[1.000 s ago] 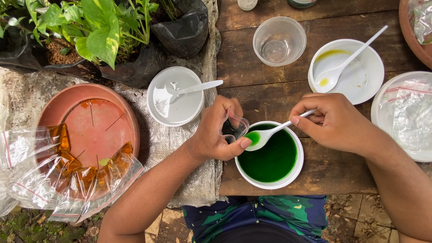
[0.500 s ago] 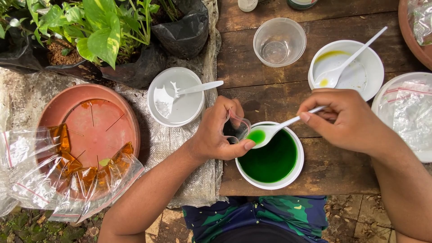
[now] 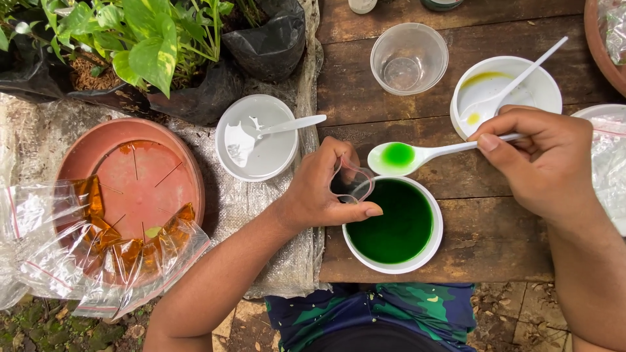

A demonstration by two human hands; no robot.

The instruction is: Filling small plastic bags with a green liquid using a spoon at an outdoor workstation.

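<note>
A white bowl [image 3: 433, 244] of green liquid stands on the wooden table in front of me. My left hand [image 3: 319, 192] pinches a small clear plastic bag [image 3: 352, 182] open at the bowl's near-left rim. My right hand [image 3: 544, 163] grips the handle of a white plastic spoon [image 3: 424, 155]. The spoon's bowl carries a little green liquid and hovers level above the far rim of the bowl, just right of the bag's mouth.
Behind stand an empty clear cup [image 3: 409, 58], a white bowl [image 3: 551, 88] with yellow residue and a spoon, and a white bowl [image 3: 257, 138] with white liquid and a spoon. A terracotta saucer [image 3: 134, 189] with filled bags lies left, beside potted plants [image 3: 147, 45].
The spoon rose out of the green liquid and moved up and away from the bowl. My right hand lifted with it. My left hand kept the bag in place.
</note>
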